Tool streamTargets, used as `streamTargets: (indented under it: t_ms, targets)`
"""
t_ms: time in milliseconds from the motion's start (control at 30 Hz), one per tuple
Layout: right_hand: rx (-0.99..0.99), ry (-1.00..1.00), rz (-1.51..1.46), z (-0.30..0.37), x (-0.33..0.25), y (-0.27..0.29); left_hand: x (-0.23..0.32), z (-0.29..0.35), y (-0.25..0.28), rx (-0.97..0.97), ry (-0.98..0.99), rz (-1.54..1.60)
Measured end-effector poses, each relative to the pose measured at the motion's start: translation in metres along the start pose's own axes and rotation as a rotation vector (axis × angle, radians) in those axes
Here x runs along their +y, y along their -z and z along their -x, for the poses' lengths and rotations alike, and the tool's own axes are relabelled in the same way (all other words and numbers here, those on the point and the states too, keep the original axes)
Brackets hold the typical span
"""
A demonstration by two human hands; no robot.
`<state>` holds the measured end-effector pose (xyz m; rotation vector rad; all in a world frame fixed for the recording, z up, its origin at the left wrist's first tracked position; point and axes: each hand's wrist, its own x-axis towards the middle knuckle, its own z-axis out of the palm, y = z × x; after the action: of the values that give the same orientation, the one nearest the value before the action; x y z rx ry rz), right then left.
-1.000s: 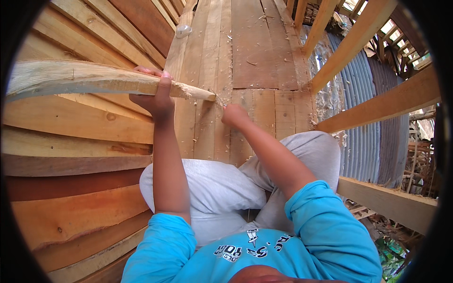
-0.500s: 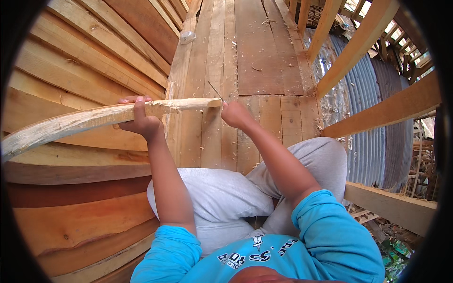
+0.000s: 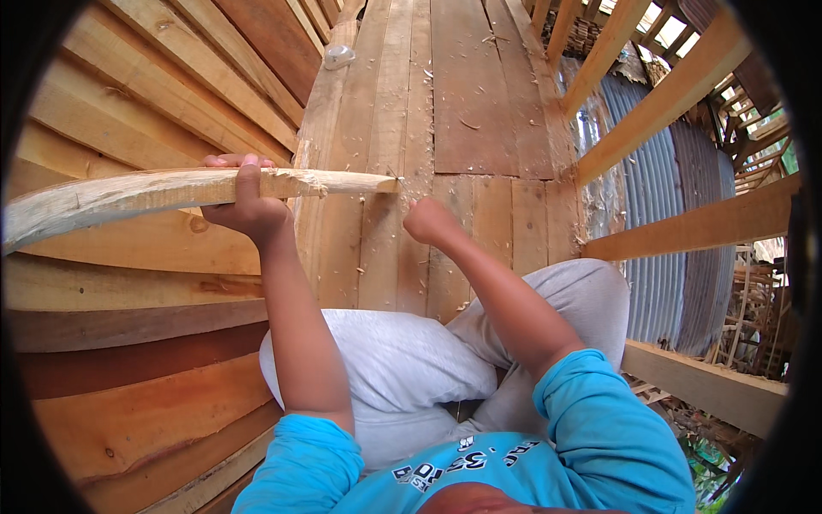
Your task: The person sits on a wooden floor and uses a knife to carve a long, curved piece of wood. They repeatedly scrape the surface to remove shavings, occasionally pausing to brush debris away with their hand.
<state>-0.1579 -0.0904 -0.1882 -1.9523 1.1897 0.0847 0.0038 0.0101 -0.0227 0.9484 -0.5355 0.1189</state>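
Observation:
My left hand (image 3: 257,206) is wrapped round a long, curved, pale piece of wood (image 3: 128,190), with the thumb over its near face. The wood reaches in from the left edge and narrows to a whittled end above the floor. Rough shavings cling to it just right of my fingers. My right hand (image 3: 431,223) is closed in a fist a little right of that tip, apart from it. A thin knife blade stuck out of this fist a moment ago; now the blade can hardly be made out.
A plank wall (image 3: 128,128) rises along the left. Wood shavings are scattered over the board floor (image 3: 471,94), where a clear plastic item (image 3: 339,57) lies at the far left. Wooden rails (image 3: 685,224) stand on the right, with corrugated metal sheets (image 3: 646,206) beyond them.
The wood and my left hand have shifted slightly left and away from me. My right hand has moved a little nearer to me, off the tip, and the blade has dropped from clear sight.

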Motion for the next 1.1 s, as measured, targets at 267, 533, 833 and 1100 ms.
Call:
streamTargets:
  t_ms: [267,533,833,1100]
  targets:
    - [0.061,-0.014,-0.089,-0.015,0.028,-0.013,0.000,0.000,-0.008,-0.031,-0.004,0.022]
    - [0.010,-0.031,-0.120,-0.012,0.028,-0.012,-0.004,0.003,-0.008,-0.039,-0.010,-0.012]
    - [0.075,0.087,-0.126,0.008,-0.021,0.018,-0.003,0.001,0.003,-0.056,-0.024,-0.001]
    - [-0.040,-0.026,0.141,-0.002,0.004,0.020,-0.003,-0.004,0.002,0.025,-0.009,0.001]
